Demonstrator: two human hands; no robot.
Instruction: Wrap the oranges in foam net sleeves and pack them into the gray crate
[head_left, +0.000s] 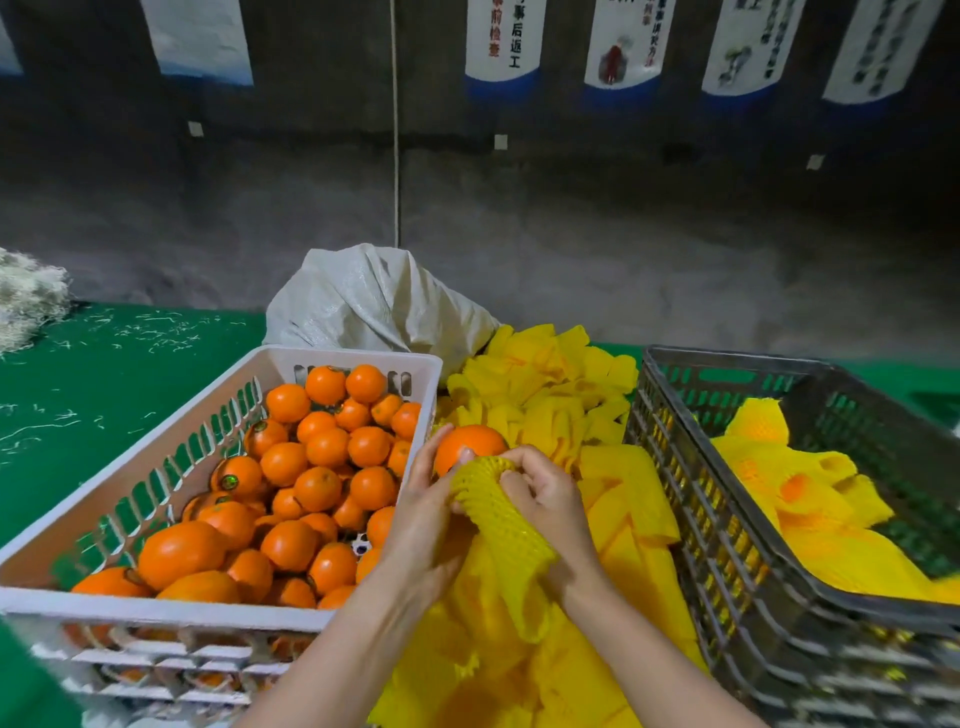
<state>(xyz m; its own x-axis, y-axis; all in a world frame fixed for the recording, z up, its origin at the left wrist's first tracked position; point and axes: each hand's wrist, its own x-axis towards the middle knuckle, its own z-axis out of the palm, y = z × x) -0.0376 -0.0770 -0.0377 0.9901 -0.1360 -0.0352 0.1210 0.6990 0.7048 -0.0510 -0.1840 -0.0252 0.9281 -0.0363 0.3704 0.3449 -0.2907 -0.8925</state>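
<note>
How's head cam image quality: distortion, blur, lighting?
Head view: wide-angle bends the gray crate rim and wall posters, which are dim and soft; left hand, right hand, orange and foam net sleeve are sharp, evenly lit; mild glare on oranges in the white crate.

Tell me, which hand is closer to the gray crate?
Right. The right hand, gripping the foam net sleeve, is on the gray crate's side, apart from its wall. The left hand, holding the orange, sits farther off, by the white crate.
</note>
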